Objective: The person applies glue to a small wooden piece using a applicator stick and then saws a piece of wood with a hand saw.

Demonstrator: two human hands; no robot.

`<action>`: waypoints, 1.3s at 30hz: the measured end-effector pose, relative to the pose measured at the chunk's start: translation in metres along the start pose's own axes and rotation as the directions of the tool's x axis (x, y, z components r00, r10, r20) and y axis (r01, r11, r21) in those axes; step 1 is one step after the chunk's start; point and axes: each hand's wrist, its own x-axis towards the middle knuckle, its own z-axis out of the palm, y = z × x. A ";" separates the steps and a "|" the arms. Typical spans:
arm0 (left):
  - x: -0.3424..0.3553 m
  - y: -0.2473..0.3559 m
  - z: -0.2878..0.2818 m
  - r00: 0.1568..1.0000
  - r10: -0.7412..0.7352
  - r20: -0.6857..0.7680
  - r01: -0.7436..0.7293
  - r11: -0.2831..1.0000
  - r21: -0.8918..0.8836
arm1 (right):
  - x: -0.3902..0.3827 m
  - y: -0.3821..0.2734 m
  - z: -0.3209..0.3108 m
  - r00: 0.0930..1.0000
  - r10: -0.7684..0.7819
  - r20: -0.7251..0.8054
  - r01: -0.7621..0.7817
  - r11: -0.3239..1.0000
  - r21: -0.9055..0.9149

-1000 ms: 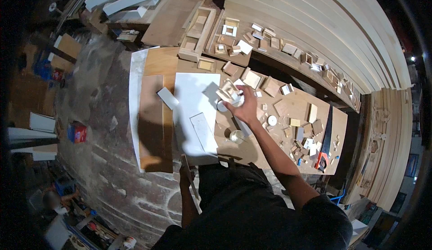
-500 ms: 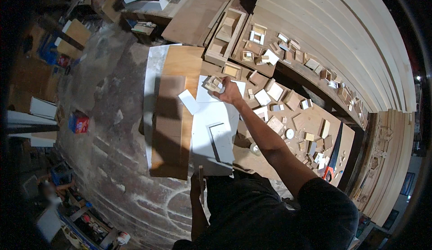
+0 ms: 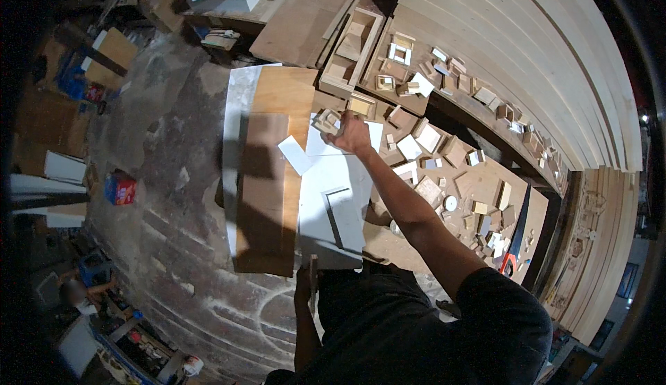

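The box (image 3: 326,121) lies over the far end of the white panel (image 3: 322,177) — just left of the right grip (image 3: 352,134), which curls at its right side; whether it pinches the box, I cannot tell. The left grip (image 3: 302,285), by the near edge of the tabletop (image 3: 536,215), pinches a thin board (image 3: 313,277) — seen edge-on.
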 end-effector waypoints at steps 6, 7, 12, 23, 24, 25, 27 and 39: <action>0.001 -0.011 0.001 0.990 0.139 0.028 -0.135 0.984 -0.116 | 0.002 0.005 0.004 0.997 -0.023 -0.075 0.023 1.000 0.002; -0.002 -0.006 0.002 0.993 0.118 0.020 -0.114 0.985 -0.128 | 0.003 0.005 0.005 0.995 -0.042 -0.093 0.042 0.999 -0.004; -0.012 0.008 0.001 1.000 0.008 0.016 -0.007 0.996 -0.086 | 0.000 -0.001 0.009 0.999 0.009 -0.053 -0.010 1.000 -0.013; -0.018 0.020 0.011 0.999 0.038 -0.033 -0.041 0.994 -0.100 | -0.005 0.004 0.020 0.991 -0.030 -0.129 0.019 0.996 -0.088; -0.015 0.013 0.005 0.999 0.047 0.014 -0.045 0.993 -0.105 | -0.007 0.003 0.018 0.991 -0.032 -0.132 0.021 0.996 -0.088; -0.006 -0.003 -0.006 0.997 0.055 0.058 -0.049 0.993 -0.110 | -0.010 0.002 0.015 0.990 -0.035 -0.134 0.023 0.996 -0.086; -0.005 -0.008 -0.008 0.997 0.029 0.074 -0.017 0.988 -0.156 | -0.021 -0.002 0.003 0.984 -0.029 -0.175 0.031 0.999 0.013; 0.006 -0.004 -0.006 0.997 0.005 0.076 0.012 0.973 -0.232 | -0.269 -0.004 0.020 0.850 -0.376 0.368 0.081 0.784 0.615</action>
